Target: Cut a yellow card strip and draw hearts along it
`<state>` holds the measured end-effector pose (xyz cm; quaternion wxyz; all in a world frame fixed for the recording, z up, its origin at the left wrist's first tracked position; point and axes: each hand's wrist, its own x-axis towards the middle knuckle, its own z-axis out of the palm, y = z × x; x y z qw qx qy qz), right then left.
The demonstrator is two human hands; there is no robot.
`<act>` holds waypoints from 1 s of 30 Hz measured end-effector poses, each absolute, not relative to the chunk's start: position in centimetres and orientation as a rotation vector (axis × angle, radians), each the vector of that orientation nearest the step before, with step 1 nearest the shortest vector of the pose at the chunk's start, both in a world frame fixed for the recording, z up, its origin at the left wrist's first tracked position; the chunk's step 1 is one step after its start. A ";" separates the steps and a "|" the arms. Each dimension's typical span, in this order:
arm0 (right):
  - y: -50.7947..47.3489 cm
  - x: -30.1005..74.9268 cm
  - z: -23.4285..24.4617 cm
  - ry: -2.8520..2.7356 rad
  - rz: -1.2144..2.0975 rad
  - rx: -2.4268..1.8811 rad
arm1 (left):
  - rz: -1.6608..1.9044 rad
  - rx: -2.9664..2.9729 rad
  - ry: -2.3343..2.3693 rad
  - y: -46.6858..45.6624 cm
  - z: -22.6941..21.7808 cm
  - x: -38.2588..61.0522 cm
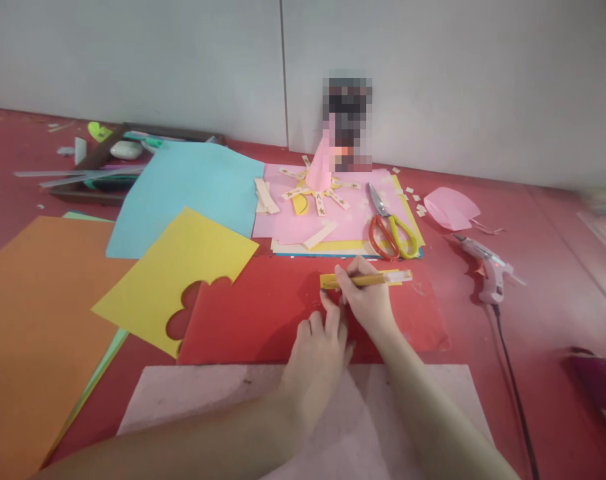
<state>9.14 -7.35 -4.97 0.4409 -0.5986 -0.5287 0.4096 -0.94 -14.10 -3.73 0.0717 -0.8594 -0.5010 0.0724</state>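
My right hand (pixel 371 303) grips a yellow pen (pixel 367 280), its tip pointing left at the end of a narrow yellow paper strip (pixel 395 283). That strip lies on a red sheet (pixel 253 320), partly hidden under the pen and fingers. My left hand (pixel 317 350) rests on the red sheet with its index finger stretched to the strip's lower left edge and the other fingers loosely bent. Just behind, a pink paper cone (pixel 319 175) stands on a yellow base with printed strips fanned round it. Scissors (pixel 387 217) with red and yellow handles lie right of the cone.
A glue gun (pixel 493 280) with a cord lies at right, near pink paper petals (pixel 450 207). At left are orange (pixel 47 320), blue (pixel 193 193) and cut-out yellow (pixel 177 267) sheets. A dark tray (pixel 90 195) holds tools. A pale board (pixel 193 400) lies in front.
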 end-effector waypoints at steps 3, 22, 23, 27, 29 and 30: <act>-7.3 9.1 -4.9 -1.311 1.009 -1.495 | 0.213 -2.585 -1.516 -14.2 -3.8 -0.9; -7.5 9.1 -4.5 -1.329 1.005 -1.479 | 0.238 -2.574 -1.501 -14.1 -3.7 -0.8; -7.5 9.1 -4.5 -1.330 1.006 -1.476 | 0.242 -2.567 -1.493 -14.2 -3.7 -0.8; -7.4 9.0 -4.5 -1.342 0.994 -1.479 | 0.250 -2.553 -1.477 -14.1 -3.9 -0.8; -7.4 9.0 -4.5 -1.350 0.982 -1.492 | 0.253 -2.554 -1.478 -14.1 -3.8 -0.8; -7.4 9.0 -4.5 -1.352 0.979 -1.497 | 0.253 -2.553 -1.478 -14.1 -3.8 -0.8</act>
